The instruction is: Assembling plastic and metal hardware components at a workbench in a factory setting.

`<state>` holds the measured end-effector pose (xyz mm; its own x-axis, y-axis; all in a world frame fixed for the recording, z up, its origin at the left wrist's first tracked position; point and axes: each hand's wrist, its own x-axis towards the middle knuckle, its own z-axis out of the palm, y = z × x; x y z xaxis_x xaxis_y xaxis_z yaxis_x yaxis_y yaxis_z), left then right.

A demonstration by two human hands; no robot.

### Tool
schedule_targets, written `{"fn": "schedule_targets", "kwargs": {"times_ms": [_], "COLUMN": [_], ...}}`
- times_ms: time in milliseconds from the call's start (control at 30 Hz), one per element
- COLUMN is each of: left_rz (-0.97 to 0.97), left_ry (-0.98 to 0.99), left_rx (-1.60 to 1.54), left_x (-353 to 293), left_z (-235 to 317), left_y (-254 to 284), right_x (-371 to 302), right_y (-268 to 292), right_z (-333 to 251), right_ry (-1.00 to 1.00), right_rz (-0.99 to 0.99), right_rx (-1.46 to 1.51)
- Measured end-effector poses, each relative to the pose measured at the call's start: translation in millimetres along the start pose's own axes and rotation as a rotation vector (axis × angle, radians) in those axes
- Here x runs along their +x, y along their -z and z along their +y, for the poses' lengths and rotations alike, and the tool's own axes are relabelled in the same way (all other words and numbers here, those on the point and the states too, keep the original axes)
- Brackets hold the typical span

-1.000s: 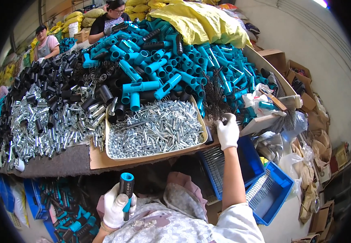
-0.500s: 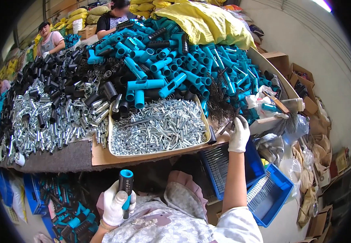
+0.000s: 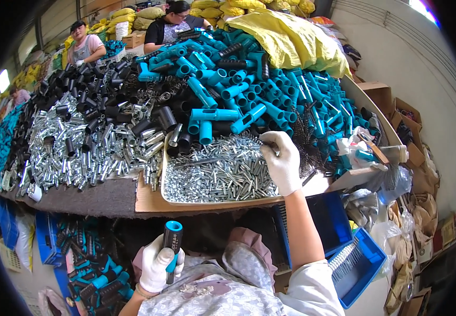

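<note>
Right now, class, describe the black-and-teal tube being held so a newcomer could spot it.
Start at the heaped table, then drop below its front edge, left of centre. There the white-gloved left grip holds the black-and-teal tube nearly upright. Unlike the jumbled teal parts on the table, it is held singly, its teal mouth facing up.

Blk/teal tube [image 3: 173,240], near upright, teal open end up, in L hand [image 3: 156,267]

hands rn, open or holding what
Left hand: closed around a black-and-teal tube.
Right hand: curled near the metal pins; whether it holds anything cannot be told.
</note>
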<state>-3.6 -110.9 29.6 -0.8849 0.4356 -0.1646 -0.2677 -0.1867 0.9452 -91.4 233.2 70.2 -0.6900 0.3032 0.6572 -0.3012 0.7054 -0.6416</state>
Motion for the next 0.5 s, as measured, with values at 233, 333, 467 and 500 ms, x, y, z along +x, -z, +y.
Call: {"fn": "schedule_targets", "kwargs": {"times_ms": [233,333,467,500], "left_rz": [0.012,-0.01,-0.018,-0.015], "left_ry": [0.014,0.023,0.013,-0.001], "left_rx": [0.001,0.003,-0.028,-0.03], "left_x": [-0.9,-0.8,1.6,2.8], "left_z": [-0.2,1.5,7.3,8.2], "left_y": [4.7,6.0,3.2,3.4], "right_x": [-1.4,-9.6,-16.9,-16.0], "right_y": [-16.1,-27.9,-53.2,-60.4], "right_z": [-24.9,-46.1,-62.1,-59.3], "right_ry": [0.094,0.204,0.311,0.331], "right_rz": [-0.136,-0.231,-0.244,-0.239], "right_rx": [0.065,0.162,0.085,0.042]}}
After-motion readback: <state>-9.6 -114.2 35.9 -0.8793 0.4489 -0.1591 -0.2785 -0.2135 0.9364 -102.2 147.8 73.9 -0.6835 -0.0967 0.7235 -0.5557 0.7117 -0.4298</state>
